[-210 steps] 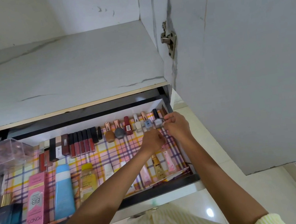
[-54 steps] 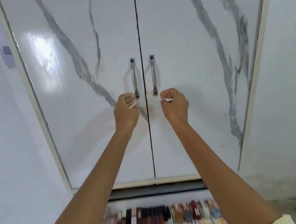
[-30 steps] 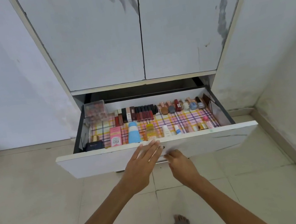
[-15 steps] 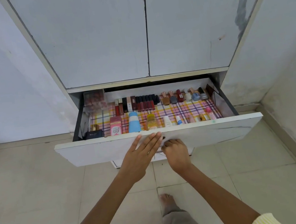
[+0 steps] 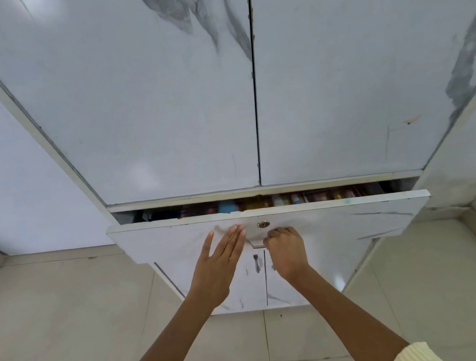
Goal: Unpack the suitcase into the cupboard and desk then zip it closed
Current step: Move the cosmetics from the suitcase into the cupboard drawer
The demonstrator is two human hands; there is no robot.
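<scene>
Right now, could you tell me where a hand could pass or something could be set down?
Only a narrow slot shows between the white marble-patterned drawer front and the closed cupboard doors, crowded with cosmetic bottles. The left hand presses the front; the right hand grips its metal handle. The beige floor tiles left of the cupboard lie bare.

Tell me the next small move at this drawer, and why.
Probably push the drawer front the last bit in until it closes. A narrow gap above it shows cosmetics inside, the left hand lies flat on the front, and the fingers of the right hand curl round the handle.
</scene>
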